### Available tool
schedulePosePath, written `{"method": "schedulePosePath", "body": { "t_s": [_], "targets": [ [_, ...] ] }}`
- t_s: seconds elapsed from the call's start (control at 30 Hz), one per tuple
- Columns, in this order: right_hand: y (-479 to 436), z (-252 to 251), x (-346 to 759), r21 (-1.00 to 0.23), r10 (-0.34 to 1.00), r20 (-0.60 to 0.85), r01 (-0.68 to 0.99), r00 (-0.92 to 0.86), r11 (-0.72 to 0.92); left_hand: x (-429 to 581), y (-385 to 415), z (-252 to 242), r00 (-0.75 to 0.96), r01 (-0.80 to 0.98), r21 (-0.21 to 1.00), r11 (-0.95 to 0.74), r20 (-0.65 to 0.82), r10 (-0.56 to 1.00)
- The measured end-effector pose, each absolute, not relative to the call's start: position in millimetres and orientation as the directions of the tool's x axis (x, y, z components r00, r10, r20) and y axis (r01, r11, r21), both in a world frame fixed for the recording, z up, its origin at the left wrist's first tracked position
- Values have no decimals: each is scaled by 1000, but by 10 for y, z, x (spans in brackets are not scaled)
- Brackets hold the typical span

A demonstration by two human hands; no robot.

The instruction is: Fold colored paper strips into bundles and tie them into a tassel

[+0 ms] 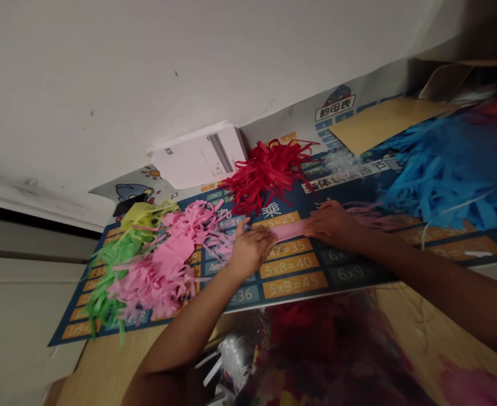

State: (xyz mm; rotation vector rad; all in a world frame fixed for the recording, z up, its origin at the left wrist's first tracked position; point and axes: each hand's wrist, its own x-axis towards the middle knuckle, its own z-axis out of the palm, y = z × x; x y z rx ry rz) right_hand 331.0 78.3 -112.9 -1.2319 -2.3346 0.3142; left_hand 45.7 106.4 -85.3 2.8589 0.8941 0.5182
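Note:
A pale pink paper strip (289,230) lies across the printed chart mat, stretched between my two hands. Thin fringes spread from it past each hand, lilac-pink on the left and pink on the right. My left hand (252,251) grips its left part with bent fingers, the thumb raised. On the right part, the fingers of my right hand (330,223) are closed over the paper. Just beyond my hands sits a red fringed paper bunch (269,172). Left of my left hand rest pink fringed bunches (159,279), beside green and yellow ones (108,265).
The chart mat (293,287) covers the table against a white wall. At the back stand a white box (199,158) and a tan paper sheet (392,121). A large blue fringed heap (463,169) lies right. Clear plastic with red contents (316,349) is in front.

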Motion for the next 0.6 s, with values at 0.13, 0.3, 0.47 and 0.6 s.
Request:
{"method": "schedulePosePath", "body": {
  "t_s": [0.13,0.3,0.47,0.6],
  "targets": [
    [838,-1092,3316,-437,865,247,747,-437,502,495,1075,-825,704,617,247,-747,252,665],
    [974,-1000,3253,-368,923,77,850,-377,377,595,1209,-753,620,749,251,-613,61,782],
    [994,-997,3187,-322,944,79,888,-321,329,657,1272,-744,612,778,166,-605,15,791],
    [986,-1031,3165,-314,947,98,894,-306,321,672,1279,-755,622,775,143,-616,4,783]
  ]
}}
